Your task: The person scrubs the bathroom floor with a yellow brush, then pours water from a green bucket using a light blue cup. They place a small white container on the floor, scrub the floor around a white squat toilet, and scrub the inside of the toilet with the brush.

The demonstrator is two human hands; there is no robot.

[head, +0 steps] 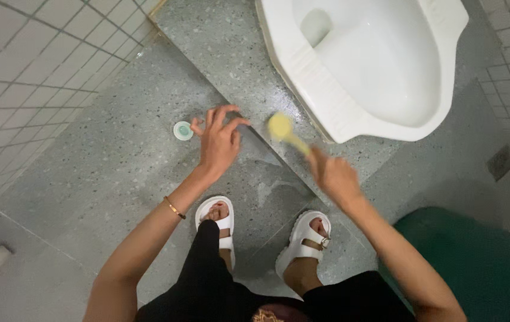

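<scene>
Right hand [334, 176], blurred yellow brush [281, 127]

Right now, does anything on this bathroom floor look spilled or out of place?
Yes: a wet patch darkens the floor by the step, and a small round teal cap lies loose beside the left hand.

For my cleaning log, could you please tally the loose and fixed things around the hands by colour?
White: 3 – squat toilet pan, two sandals
Yellow: 1 – brush, held in the right hand
Pale green: 1 – round cap, beside the open left hand
Dark green: 1 – bin
Total: 6
</scene>
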